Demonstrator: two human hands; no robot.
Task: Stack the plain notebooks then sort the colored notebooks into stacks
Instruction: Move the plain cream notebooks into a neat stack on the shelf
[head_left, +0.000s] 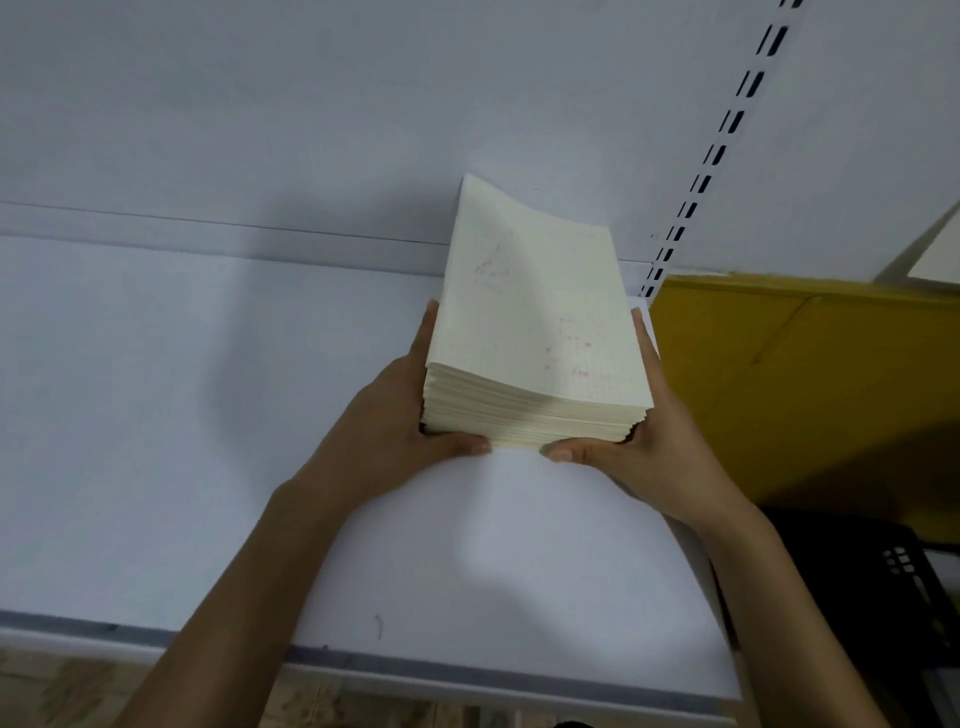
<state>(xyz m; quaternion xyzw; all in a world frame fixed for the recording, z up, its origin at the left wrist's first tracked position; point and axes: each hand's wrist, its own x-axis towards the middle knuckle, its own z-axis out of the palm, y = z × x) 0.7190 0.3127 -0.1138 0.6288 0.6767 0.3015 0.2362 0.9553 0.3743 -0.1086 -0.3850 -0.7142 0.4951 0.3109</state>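
Your left hand (384, 421) and right hand (649, 441) clamp a thick stack of plain notebooks (530, 322) from either side, thumbs against its near edge. It sits towards the right of a white shelf (156, 415), just left of a yellow box (805, 389). The top cover curls up at the far end. Square the edges evenly, then press the stack flat before letting go.

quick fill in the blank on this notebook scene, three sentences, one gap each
1. Counting the left hand and right hand, ___ hands hold the stack of notebooks.
2. The box to the right of the stack is ___ in colour.
3. The shelf beneath the stack is ___ in colour.
Missing words: two; yellow; white.
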